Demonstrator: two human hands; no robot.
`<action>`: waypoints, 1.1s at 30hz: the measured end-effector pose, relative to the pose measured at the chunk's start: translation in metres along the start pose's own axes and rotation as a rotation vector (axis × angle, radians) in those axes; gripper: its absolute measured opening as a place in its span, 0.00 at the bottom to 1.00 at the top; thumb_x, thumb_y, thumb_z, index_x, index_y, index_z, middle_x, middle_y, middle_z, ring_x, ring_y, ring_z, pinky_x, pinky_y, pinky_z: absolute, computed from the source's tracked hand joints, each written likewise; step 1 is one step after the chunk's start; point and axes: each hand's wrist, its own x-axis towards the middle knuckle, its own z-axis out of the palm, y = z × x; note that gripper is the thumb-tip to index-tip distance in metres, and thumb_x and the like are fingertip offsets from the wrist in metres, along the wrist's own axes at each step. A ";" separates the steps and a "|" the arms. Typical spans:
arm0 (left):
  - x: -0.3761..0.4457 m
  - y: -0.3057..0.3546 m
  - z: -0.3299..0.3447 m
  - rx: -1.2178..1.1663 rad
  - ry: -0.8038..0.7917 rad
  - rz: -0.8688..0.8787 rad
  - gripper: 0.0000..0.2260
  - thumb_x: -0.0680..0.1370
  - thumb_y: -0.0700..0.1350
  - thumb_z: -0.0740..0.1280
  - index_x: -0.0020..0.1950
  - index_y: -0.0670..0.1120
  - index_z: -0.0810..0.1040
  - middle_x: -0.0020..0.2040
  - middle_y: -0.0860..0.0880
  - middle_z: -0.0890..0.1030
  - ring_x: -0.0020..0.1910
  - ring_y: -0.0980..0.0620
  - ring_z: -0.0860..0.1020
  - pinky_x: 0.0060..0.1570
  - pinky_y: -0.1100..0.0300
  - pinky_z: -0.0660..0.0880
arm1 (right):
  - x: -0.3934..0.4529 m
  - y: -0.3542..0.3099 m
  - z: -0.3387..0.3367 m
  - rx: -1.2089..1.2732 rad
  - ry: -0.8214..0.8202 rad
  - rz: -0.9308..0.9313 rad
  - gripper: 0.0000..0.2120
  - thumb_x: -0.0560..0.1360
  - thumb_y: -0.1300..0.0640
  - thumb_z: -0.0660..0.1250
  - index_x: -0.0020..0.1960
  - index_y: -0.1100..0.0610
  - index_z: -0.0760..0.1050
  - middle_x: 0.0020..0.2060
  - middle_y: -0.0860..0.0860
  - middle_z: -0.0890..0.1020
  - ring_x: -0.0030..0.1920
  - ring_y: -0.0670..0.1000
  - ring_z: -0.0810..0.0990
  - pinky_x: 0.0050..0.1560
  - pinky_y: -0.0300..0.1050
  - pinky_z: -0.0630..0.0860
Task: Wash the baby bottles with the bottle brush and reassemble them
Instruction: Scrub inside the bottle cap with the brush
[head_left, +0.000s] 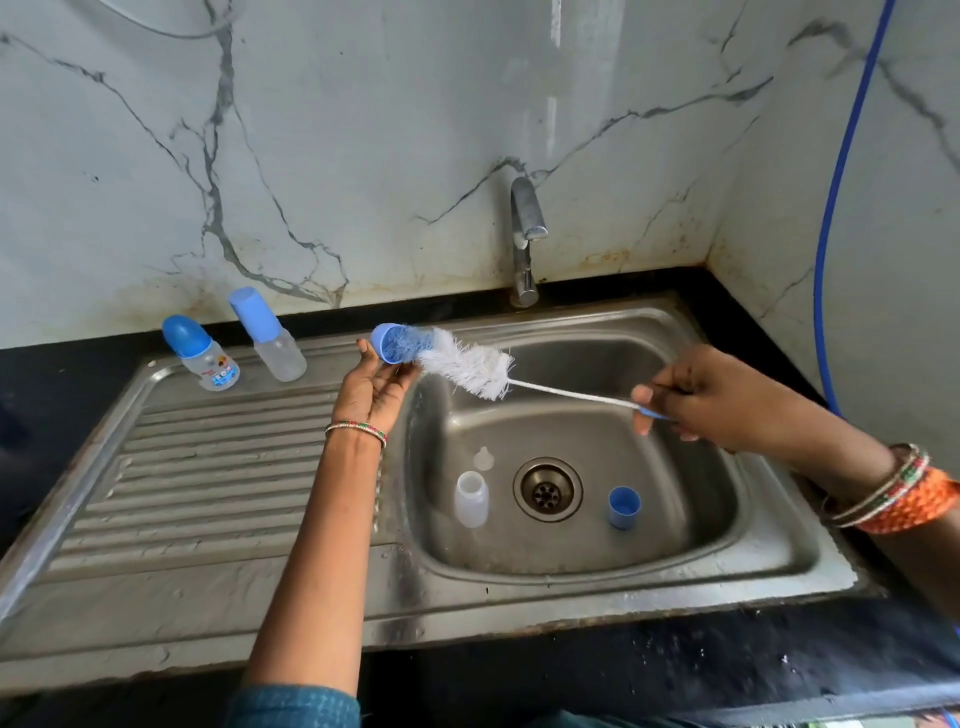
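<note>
Above the sink's (779, 561) ten o'clock rim: left hand (376, 387) pinching light, slippery blue cap (397, 343), right hand (696, 397) clamped on bottle brush (478, 366) by its springy wire handle, bristles inside.

1. Black desk (623, 670) runs along the frame bottom and up the right edge; steel sink (571, 613) set into it, centre frame.
2. Ribbed drainboard (208, 493) at left: printed bottle (205, 356) with blue dome cap, and clear bottle (272, 338) with tall blue cap, both upper left, standing close together.
3. Basin, centre right: open clear bottle (471, 500) left of drain (547, 489), clear nipple (483, 459) just above it, blue cap (624, 507) right of drain.
4. Tap (524, 244) on the back rim.
</note>
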 end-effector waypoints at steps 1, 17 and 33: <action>0.002 0.000 -0.001 -0.022 0.024 -0.009 0.10 0.82 0.44 0.57 0.45 0.41 0.74 0.35 0.40 0.83 0.59 0.39 0.75 0.67 0.42 0.65 | 0.000 0.000 0.002 -0.005 -0.002 -0.001 0.13 0.78 0.50 0.65 0.38 0.50 0.82 0.22 0.47 0.76 0.24 0.45 0.71 0.27 0.36 0.68; -0.012 0.005 0.019 0.045 -0.016 -0.085 0.08 0.80 0.45 0.63 0.46 0.42 0.76 0.42 0.42 0.80 0.46 0.46 0.78 0.60 0.49 0.74 | 0.001 0.005 0.010 -0.599 0.728 -0.507 0.10 0.65 0.69 0.73 0.44 0.58 0.83 0.36 0.53 0.84 0.39 0.59 0.81 0.40 0.48 0.74; 0.005 0.017 0.027 -0.168 0.049 -0.035 0.10 0.80 0.42 0.62 0.43 0.41 0.79 0.46 0.42 0.80 0.52 0.44 0.78 0.51 0.46 0.77 | -0.005 -0.009 0.007 0.195 -0.096 0.132 0.14 0.79 0.56 0.62 0.39 0.57 0.81 0.23 0.49 0.72 0.21 0.46 0.66 0.23 0.37 0.61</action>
